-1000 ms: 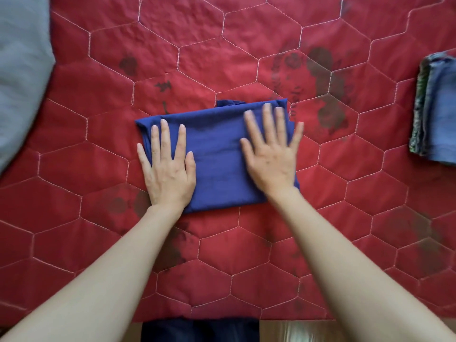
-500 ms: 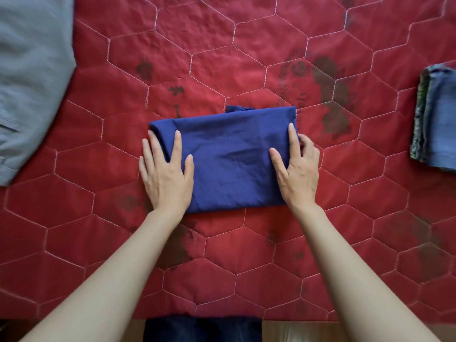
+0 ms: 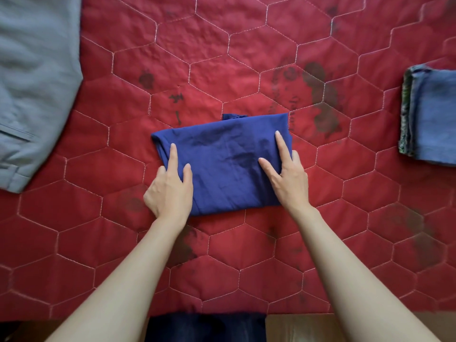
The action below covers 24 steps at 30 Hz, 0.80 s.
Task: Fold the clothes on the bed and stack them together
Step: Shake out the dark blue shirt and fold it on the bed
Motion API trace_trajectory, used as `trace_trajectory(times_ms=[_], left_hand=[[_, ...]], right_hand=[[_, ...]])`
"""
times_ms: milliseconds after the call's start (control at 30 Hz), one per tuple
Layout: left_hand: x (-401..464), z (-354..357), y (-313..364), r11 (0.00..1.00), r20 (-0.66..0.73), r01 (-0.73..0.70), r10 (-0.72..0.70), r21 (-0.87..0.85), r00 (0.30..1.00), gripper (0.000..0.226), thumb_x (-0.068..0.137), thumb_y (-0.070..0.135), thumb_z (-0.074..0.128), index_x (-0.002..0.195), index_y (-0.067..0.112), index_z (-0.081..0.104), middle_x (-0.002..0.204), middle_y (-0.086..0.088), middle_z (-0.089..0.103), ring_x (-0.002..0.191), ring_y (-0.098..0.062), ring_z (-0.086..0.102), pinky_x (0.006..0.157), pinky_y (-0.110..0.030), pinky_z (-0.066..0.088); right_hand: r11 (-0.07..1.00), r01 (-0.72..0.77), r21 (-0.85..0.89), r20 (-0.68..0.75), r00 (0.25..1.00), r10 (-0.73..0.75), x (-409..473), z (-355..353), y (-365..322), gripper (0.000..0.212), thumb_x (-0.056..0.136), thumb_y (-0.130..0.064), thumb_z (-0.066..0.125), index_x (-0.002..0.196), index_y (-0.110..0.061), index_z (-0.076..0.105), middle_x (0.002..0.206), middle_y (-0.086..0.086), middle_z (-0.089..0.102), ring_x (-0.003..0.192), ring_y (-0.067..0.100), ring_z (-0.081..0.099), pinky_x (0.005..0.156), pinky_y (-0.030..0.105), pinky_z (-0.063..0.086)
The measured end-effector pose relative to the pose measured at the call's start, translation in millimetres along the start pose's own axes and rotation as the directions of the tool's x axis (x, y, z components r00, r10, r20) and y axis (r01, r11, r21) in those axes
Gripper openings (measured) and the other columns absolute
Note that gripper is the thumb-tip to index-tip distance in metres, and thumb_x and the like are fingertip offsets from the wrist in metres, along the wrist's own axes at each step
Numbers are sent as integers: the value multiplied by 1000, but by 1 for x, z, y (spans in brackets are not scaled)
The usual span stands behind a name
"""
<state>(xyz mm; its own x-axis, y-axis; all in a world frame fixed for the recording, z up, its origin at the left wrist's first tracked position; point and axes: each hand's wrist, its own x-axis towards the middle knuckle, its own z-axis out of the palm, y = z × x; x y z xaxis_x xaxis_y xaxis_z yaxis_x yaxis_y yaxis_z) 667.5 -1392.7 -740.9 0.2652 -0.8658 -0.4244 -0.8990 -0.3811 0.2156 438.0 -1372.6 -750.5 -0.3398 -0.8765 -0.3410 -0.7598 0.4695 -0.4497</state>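
A red quilted bedspread [image 3: 246,58] (hexagon stitching, dark smudges) fills the view, wood floor [image 3: 296,327] at six o'clock. The folded navy garment [image 3: 222,164] lies centred; the left hand [image 3: 170,191] and right hand [image 3: 288,176] grip its side edges. Grey trousers [image 3: 32,82] lie at ten o'clock, a folded stack [image 3: 434,117] at three.

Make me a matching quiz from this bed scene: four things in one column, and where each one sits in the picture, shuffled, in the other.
Things:
1. folded navy garment
2. grey garment
3. folded blue stack
4. left hand

Places:
A. right edge of the red quilt
B. upper left corner
C. middle of the quilt, between both hands
D. at the navy garment's left edge

Pairs: 1-C, 2-B, 3-A, 4-D
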Motion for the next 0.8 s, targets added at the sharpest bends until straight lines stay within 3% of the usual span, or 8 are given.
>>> trace_trajectory(times_ms=[167,300,433,533,667,800], left_hand=[[-16,10,-11,994,-88,-28,18,-109,996,45,103,30,39,148,28,37,100,-15,52,73,-40,58,59,-43,40],[-20,18,-16,976,-153,-116,89,-184,984,42,101,23,49,143,18,47,95,-19,50,63,-38,52,58,-48,45],[-21,24,-7,944,-227,-218,162,-246,960,46,96,24,59,141,18,50,87,-16,47,61,-23,40,60,-42,42],[-31,27,14,927,-231,-269,210,-262,950,53,91,25,65,141,20,49,89,-14,47,64,-20,40,63,-39,42],[-58,33,60,894,-247,-352,288,-276,925,55,88,21,68,140,19,51,87,-10,45,65,-19,41,66,-37,41],[-100,45,121,863,-296,-415,332,-289,896,54,87,17,69,139,15,52,84,-4,39,64,-12,33,64,-24,32]], right_hand=[[997,-7,73,-34,999,9,-19,9,-3,66,92,-49,57,149,-41,25,100,1,48,80,22,55,72,36,47],[999,19,38,-114,993,-14,-33,11,2,65,92,-45,59,149,-33,30,104,3,50,76,24,56,65,38,51],[998,42,48,-192,981,-32,-35,2,15,64,91,-42,63,147,-27,37,105,6,54,73,25,57,61,37,52],[996,72,53,-236,970,-57,-34,-15,32,64,89,-40,66,146,-24,40,105,9,55,71,27,57,61,37,51],[993,105,55,-283,955,-86,-34,-53,69,64,88,-38,68,144,-21,43,106,12,56,69,28,57,59,38,52],[985,156,72,-359,926,-121,-37,-106,120,63,85,-34,71,141,-16,48,100,13,57,71,29,58,59,38,52]])
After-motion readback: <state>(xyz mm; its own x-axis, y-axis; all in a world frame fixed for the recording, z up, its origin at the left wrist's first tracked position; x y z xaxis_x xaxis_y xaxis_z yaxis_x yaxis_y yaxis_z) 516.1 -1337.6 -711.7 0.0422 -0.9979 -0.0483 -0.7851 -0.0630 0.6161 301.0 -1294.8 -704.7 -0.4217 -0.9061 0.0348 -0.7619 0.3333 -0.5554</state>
